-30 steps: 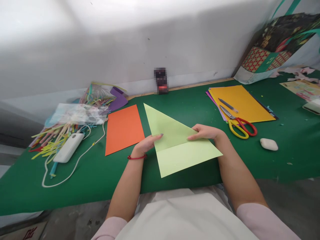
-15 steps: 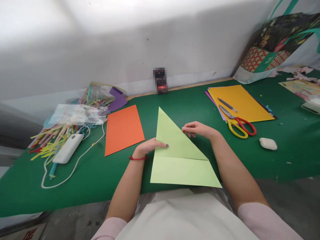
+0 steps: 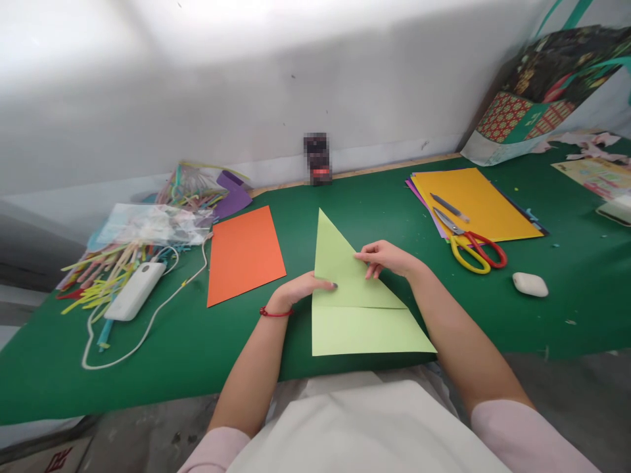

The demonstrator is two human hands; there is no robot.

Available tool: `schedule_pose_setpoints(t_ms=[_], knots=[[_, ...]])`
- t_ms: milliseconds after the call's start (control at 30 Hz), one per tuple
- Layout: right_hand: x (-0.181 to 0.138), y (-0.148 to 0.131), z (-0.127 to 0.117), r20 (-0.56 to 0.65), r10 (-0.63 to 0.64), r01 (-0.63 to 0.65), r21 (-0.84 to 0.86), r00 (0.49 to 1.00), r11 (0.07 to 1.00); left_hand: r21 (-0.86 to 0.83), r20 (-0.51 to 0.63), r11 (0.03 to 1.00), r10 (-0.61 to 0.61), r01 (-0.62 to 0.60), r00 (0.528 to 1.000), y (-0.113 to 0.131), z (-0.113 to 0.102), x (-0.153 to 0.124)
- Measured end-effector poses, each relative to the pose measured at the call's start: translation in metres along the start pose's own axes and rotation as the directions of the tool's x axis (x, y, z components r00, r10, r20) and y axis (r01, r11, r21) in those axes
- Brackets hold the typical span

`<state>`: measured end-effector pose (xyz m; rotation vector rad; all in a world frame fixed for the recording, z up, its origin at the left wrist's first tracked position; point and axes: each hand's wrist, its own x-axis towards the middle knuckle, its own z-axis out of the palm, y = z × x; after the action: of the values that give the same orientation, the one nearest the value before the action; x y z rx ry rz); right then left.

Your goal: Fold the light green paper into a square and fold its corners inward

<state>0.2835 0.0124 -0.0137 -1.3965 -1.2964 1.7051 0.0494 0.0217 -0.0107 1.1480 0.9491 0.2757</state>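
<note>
A light green sheet of paper (image 3: 355,315), folded over into a triangle with a strip left below, lies on the green table (image 3: 148,368) in front of me. My left hand (image 3: 300,292) rests on the sheet's left edge, fingers stretched flat on the fold. My right hand (image 3: 387,257) presses its fingertips on the slanted right edge of the triangle. Neither hand grips the paper.
An orange sheet (image 3: 244,253) lies left of the green paper. Further left are a white power bank (image 3: 134,291) with cable, coloured strips and plastic bags. To the right lie a stack of yellow paper (image 3: 473,200), scissors (image 3: 470,246), a white eraser (image 3: 530,284) and a patterned bag (image 3: 532,92).
The green sheet has been turned clockwise so its point faces away from me and its base lies along the table's near edge. Both hands shifted with it.
</note>
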Motion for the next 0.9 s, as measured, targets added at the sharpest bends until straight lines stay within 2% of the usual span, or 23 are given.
schedule_pose_setpoints(t_ms=[200, 500, 767, 900], knots=[[0.0006, 0.0000, 0.0023, -0.033, 0.039, -0.039, -0.005, 0.999, 0.999, 0.023, 0.025, 1.000, 0.014, -0.015, 1.000, -0.0018, -0.0004, 0.0016], [0.0015, -0.0008, 0.0024, -0.034, 0.083, -0.084, -0.026, 0.996, 0.996, 0.062, 0.060, 0.997, -0.053, 0.049, 0.997, 0.0010, 0.0009, 0.0014], [-0.0010, 0.0002, -0.0001, -0.008, -0.033, 0.033, -0.070, 0.999, 0.997, 0.015, 0.088, 0.998, -0.061, 0.060, 0.994, -0.0020, -0.0024, 0.0011], [0.0003, 0.0016, -0.0019, -0.011, -0.086, 0.084, -0.077, 0.996, 0.993, 0.059, 0.132, 0.994, -0.101, 0.094, 0.986, -0.0023, 0.0013, 0.0017]])
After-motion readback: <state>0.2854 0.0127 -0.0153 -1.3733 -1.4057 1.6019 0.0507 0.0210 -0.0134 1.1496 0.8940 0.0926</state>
